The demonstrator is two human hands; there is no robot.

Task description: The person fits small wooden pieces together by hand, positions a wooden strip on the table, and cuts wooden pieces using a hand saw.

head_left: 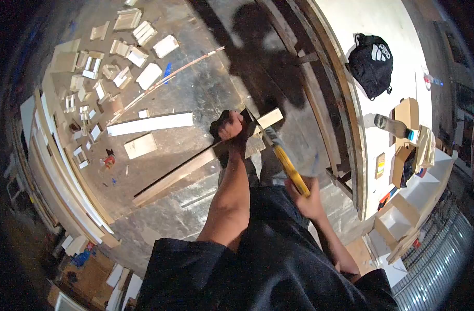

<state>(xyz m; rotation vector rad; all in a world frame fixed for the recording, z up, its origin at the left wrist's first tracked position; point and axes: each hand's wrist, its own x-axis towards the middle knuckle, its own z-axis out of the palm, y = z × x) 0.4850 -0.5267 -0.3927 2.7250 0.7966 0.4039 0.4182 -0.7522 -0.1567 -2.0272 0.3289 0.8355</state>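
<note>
A long, narrow wooden strip [182,172] runs slantwise from the floor at left to a pale free end beyond my left hand. My left hand [231,126] is closed on this strip near that end. In my right hand [308,201] is the yellow handle of a handsaw [290,168], with the fingers wrapped round it. The saw's thin dark blade lies across the strip just right of my left hand; how deep it sits in the wood cannot be made out. A small wood block [254,145] shows under the strip.
Many small wooden pieces [150,76] are scattered on the floor at upper left. A white board [150,124] and a thin stick [164,85] lie nearer. At right, a pale table [374,115] carries a black drawstring bag [371,70], a bottle [392,126] and an open cardboard box [407,114].
</note>
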